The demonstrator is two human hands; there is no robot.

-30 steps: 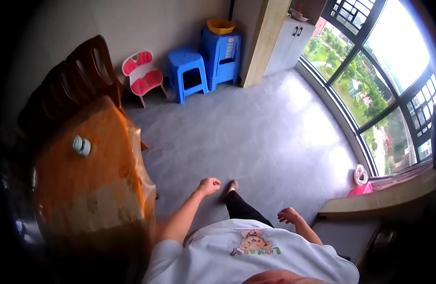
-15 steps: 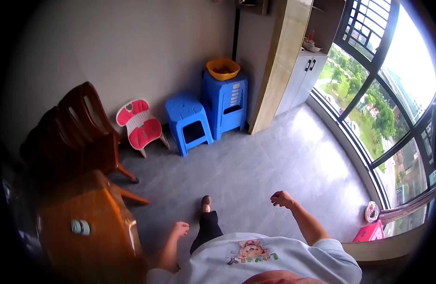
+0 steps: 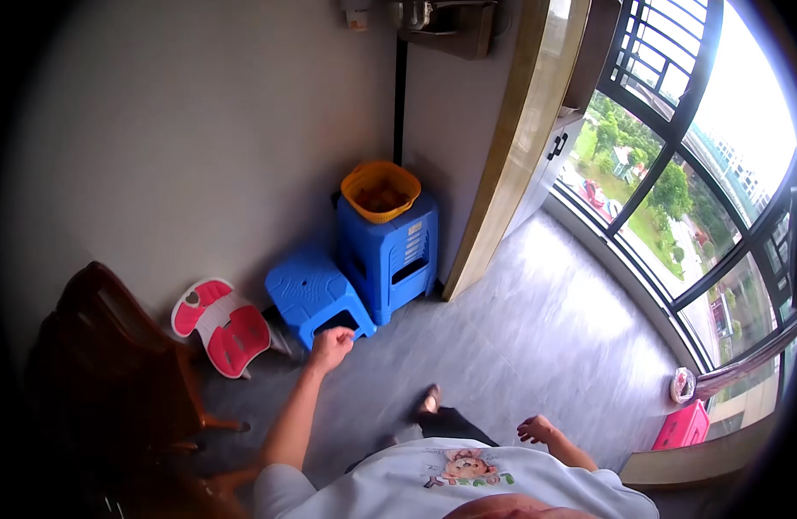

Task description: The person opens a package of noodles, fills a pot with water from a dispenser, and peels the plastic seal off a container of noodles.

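My left hand (image 3: 332, 349) is held out in front with its fingers curled closed; I see nothing in it. In the picture it overlaps the front of the low blue plastic stool (image 3: 308, 281), and I see no grip on the stool. Lower down on the other side hangs my right hand (image 3: 535, 428), empty, its fingers loosely bent and apart over the floor. Behind the low stool rises a taller blue stool stack (image 3: 390, 259). A yellow basket (image 3: 381, 192) sits on top, with brownish things inside that I cannot make out.
A red and white child's chair (image 3: 225, 327) stands left of the stools, beside dark wooden chairs (image 3: 122, 363). Grey floor tiles (image 3: 537, 329) stretch toward tall windows (image 3: 667, 190). A pink box-like thing (image 3: 682, 426) is at the right; a wall corner post (image 3: 511, 156) juts out.
I have stepped closer to the stools and basket, which appear larger and lower. My left hand has swung up and forward, my right hand back down. The wooden table has left the view.
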